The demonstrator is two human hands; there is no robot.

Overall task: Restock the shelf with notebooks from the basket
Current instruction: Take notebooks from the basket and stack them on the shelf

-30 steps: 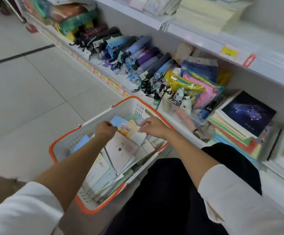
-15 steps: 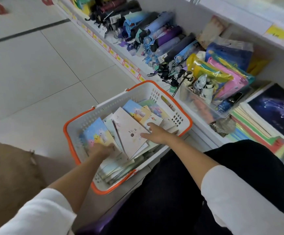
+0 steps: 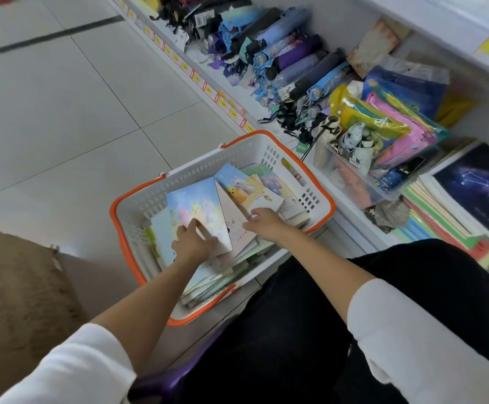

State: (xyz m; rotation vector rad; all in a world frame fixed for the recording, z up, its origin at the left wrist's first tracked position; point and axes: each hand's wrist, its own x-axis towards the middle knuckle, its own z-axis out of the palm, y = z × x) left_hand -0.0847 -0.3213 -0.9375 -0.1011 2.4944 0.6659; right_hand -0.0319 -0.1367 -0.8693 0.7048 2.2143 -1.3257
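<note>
Floor basket (image 3: 196, 173) of notebooks (image 3: 193, 205): left hand (image 3: 192, 243) and right hand (image 3: 266, 225) lie flat on top, probably choosing. Next, grip one for the shelf (image 3: 351, 212).

Seen from above, a white slotted plastic basket with an orange rim (image 3: 123, 205) sits on pale floor tiles (image 3: 62, 112), full of loosely piled thin notebooks. The left hand (image 3: 192, 243) lies with spread fingers on a pale blue notebook with pastel animals on its cover (image 3: 192, 207). The right hand (image 3: 266, 224) rests on a beige-pink notebook (image 3: 234, 217) just beside it. Folded umbrellas (image 3: 290, 59) crowd the low white shelf (image 3: 208, 83) behind the basket.
</note>
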